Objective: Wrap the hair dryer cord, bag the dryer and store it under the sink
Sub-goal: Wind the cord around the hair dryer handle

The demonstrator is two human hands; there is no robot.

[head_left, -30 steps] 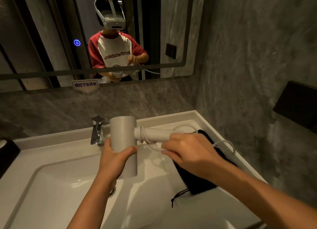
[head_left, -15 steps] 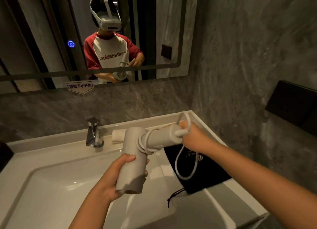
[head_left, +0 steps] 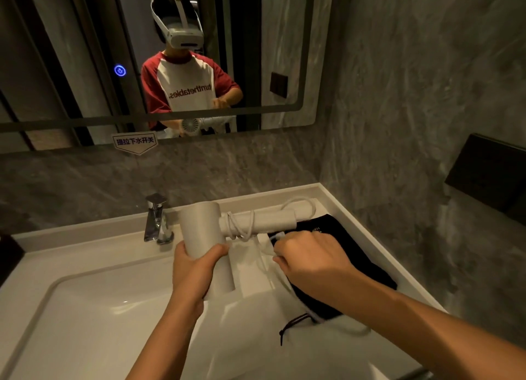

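Overhead, white sink (head_left: 85,317) amid grey walls (head_left: 398,95)

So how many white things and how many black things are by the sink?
White: 2, the dryer and its cord
Black: 2, the bag and the wall box
Total: 4

The right hand (head_left: 310,261) covers the cord (head_left: 242,223) where it leaves the handle, so its grip there is unclear. Toward four o'clock the cord blurs over the black bag (head_left: 350,254), half hidden under the forearm. At nine o'clock, a dark object (head_left: 8,254) is cropped.
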